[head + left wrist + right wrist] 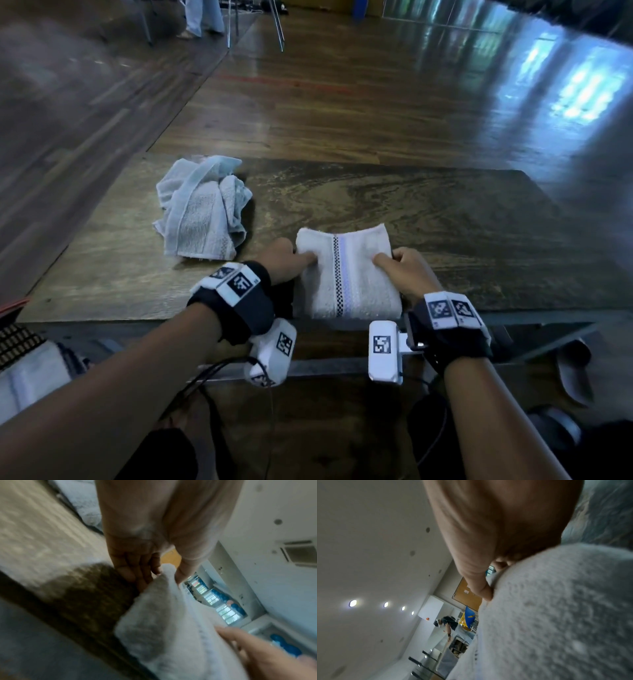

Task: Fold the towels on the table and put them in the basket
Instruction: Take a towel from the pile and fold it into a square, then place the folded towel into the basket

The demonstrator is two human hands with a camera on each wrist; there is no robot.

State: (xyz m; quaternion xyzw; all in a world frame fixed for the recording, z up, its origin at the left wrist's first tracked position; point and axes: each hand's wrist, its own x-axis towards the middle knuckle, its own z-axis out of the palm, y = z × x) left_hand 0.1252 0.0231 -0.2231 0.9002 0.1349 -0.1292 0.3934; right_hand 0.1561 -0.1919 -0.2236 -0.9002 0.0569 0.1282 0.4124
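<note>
White folded towel [346, 274] at table's [445, 219] near edge, both hands' fingers pinching its sides.

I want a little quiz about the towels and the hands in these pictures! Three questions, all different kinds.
1. True or false: the striped towel is folded and lies at the table's near edge.
2. Which hands hold the striped towel? A) left only B) right only C) both
3. Fill in: the crumpled towel lies to the ____ of the striped one.

Key:
1. True.
2. C: the left hand and the right hand each grip a side, thumbs on top.
3. Left; no hand touches it.
</note>
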